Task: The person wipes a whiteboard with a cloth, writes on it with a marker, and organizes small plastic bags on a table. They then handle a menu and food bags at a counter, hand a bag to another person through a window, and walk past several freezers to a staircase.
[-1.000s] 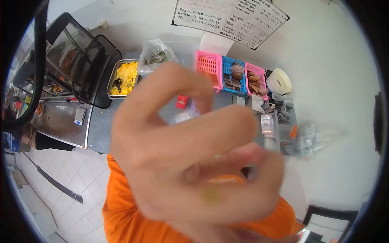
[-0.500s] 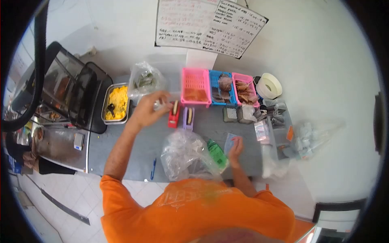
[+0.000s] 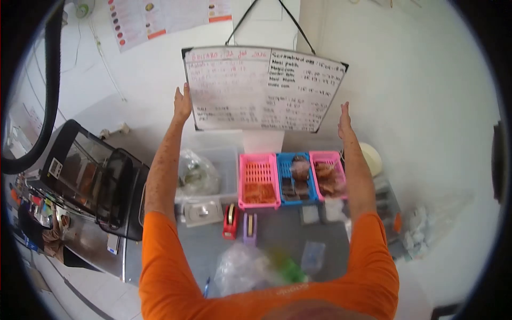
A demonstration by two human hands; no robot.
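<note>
Both arms are raised in front of the whiteboard [image 3: 256,90], which hangs from a black strap. My left hand [image 3: 182,105] is at the board's left edge, fingers stretched out and nothing in it. Beyond the right edge, a little apart from the board in view, my right hand [image 3: 344,120] is also empty with its fingers extended. Below lie a pink basket [image 3: 258,178] with orange packets, a blue basket [image 3: 293,186] with dark packets and another pink basket [image 3: 328,154]. A red tape dispenser [image 3: 230,223] stands beside a purple one [image 3: 249,229].
On the grey counter [image 3: 208,250] are a metal lid [image 3: 202,212], clear plastic bags [image 3: 240,269], a blurred green packet [image 3: 290,271] and a pale blue packet [image 3: 313,256]. A black-framed case [image 3: 88,160] stands left. At far left, a person [image 3: 53,240] is partly visible.
The view has tilted up. My left hand has risen from near the red tape dispenser, and my right hand has left the pale blue packet. Both are now at whiteboard height.
</note>
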